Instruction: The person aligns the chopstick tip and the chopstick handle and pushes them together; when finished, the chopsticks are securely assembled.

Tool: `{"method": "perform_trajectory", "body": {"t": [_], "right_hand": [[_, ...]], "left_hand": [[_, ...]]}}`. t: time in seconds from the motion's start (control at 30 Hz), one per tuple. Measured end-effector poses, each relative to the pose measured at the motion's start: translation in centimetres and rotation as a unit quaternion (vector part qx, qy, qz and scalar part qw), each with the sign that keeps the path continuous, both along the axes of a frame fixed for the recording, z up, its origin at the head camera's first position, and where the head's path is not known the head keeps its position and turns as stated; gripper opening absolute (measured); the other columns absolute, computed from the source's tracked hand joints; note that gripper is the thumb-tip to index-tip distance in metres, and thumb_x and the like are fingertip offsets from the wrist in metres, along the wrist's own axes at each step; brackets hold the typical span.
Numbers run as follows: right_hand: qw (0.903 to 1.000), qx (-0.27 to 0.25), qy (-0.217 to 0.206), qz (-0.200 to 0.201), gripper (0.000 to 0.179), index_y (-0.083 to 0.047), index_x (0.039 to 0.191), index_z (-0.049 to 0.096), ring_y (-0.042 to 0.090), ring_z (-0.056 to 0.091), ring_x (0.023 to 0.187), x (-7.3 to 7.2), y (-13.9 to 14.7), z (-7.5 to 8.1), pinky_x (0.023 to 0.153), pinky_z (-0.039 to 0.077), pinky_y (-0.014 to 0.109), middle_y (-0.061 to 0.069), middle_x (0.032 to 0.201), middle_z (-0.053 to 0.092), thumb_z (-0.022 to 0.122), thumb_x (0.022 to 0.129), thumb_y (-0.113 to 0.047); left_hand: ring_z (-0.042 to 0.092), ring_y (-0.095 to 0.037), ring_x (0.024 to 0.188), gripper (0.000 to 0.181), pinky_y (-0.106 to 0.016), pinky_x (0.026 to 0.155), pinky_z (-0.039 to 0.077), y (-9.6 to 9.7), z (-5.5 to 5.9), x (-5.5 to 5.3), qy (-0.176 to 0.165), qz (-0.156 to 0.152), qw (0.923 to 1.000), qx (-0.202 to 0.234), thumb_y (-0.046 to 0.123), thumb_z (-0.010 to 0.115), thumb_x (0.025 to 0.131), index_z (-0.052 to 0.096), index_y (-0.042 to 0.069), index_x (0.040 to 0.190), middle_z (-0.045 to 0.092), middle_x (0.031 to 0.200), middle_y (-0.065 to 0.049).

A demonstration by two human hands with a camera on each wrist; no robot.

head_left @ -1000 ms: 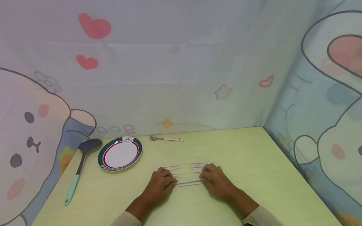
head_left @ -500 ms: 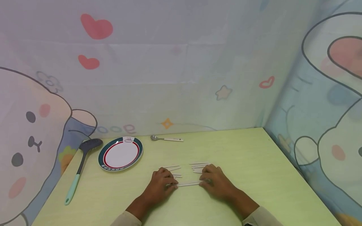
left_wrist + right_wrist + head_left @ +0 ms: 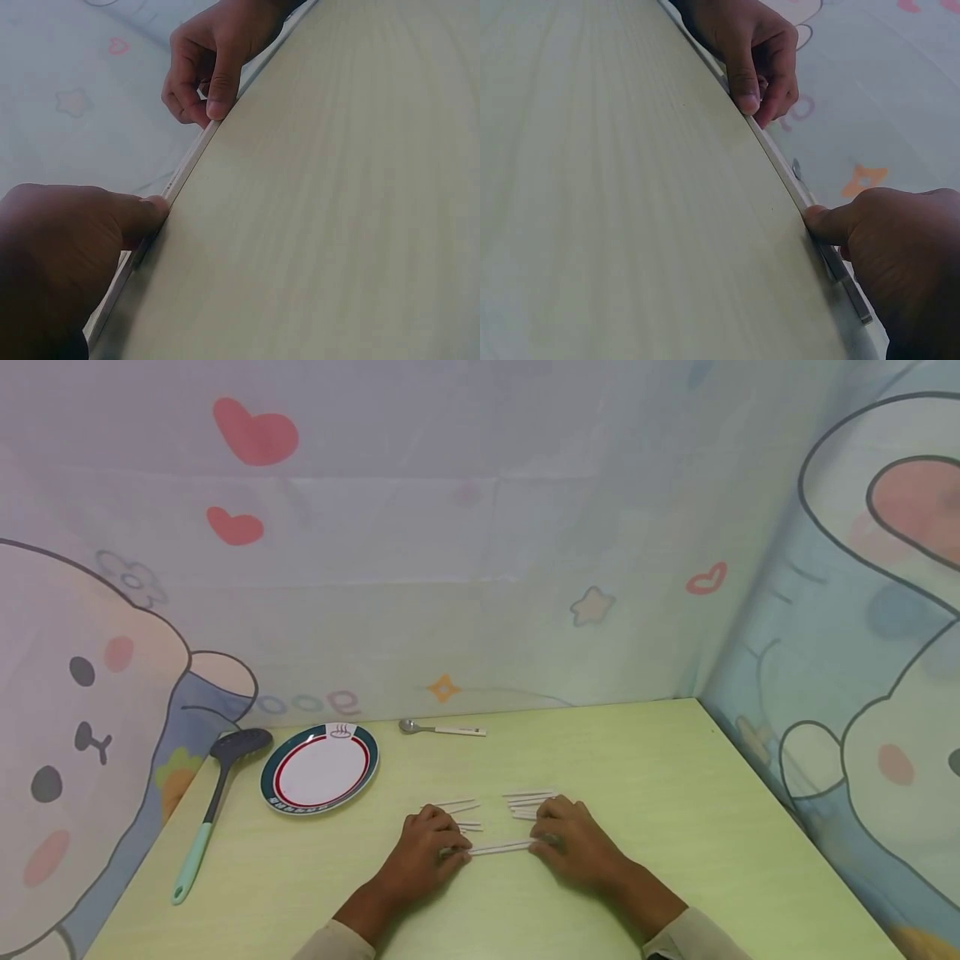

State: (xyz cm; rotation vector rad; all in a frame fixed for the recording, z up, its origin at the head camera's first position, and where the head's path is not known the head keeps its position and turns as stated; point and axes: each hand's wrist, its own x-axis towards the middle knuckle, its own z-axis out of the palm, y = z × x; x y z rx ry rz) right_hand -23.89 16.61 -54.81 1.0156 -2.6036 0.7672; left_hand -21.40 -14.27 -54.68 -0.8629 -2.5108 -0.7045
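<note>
A pair of long thin white sticks (image 3: 500,848) lies side by side along the table in front of me. My left hand (image 3: 422,853) pinches their left end between thumb and fingers, and my right hand (image 3: 579,846) pinches the right end. Seen from the left wrist, the sticks (image 3: 187,166) run low over the tabletop between both thumbs. In the right wrist view a darker end piece (image 3: 855,294) pokes out past my right hand. Just beyond the hands, several more thin white sticks lie in a left group (image 3: 469,824) and a right group (image 3: 529,799), partly hidden by my fingers.
At the back left are a white plate (image 3: 322,770) with a dark green rim and a slotted turner (image 3: 217,793) with a mint handle. A small spoon (image 3: 442,729) lies near the table's back edge. Printed cloth (image 3: 480,543) hangs behind.
The two sticks lay slightly apart a second ago; now they lie close together. Both hands keep their places and their pinch on the ends.
</note>
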Motion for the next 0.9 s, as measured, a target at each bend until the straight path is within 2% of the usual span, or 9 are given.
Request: {"method": "perform_trajectory", "body": {"t": [0.43,0.63,0.77,0.9], "right_hand": [[0.9998,-0.006,0.019,-0.006,0.005,-0.025,0.093,0.080,0.004,0.049,0.099,0.1,-0.2,0.3,0.085,0.037,0.029,-0.013,0.106,0.062,0.085,0.095,-0.026],[0.9984,-0.026,0.046,-0.020,0.001,-0.022,0.098,0.082,0.007,0.055,0.102,0.0,-0.1,0.2,0.086,0.043,0.031,-0.010,0.109,0.066,0.082,0.097,-0.022],[0.9958,-0.050,0.072,-0.028,0.006,-0.017,0.101,0.082,0.011,0.058,0.102,-0.5,-0.2,-0.1,0.084,0.042,0.032,-0.005,0.109,0.068,0.083,0.095,-0.014],[0.9941,-0.062,0.077,-0.045,0.007,-0.014,0.100,0.082,0.014,0.060,0.102,-1.1,-0.3,-0.6,0.083,0.040,0.032,-0.002,0.109,0.069,0.084,0.094,-0.010]], "left_hand": [[0.059,-0.013,0.102,0.010,-0.041,0.087,0.042,-0.2,-0.2,-0.2,0.008,-0.008,0.9999,-0.001,0.016,0.089,0.089,0.085,0.022,0.096,0.074,0.096,0.008],[0.059,-0.015,0.102,0.006,-0.043,0.087,0.041,-0.9,0.2,-0.5,0.029,0.020,0.9993,0.010,0.018,0.087,0.092,0.086,0.018,0.098,0.070,0.097,0.005],[0.057,-0.016,0.101,0.012,-0.044,0.088,0.041,-1.5,0.3,-0.7,0.023,0.034,0.9989,0.024,0.014,0.090,0.088,0.087,0.016,0.099,0.066,0.099,0.002],[0.057,-0.016,0.100,0.011,-0.044,0.088,0.041,-2.0,0.3,-0.8,0.015,0.044,0.9985,0.028,0.012,0.092,0.086,0.086,0.017,0.095,0.064,0.100,0.001]]}}
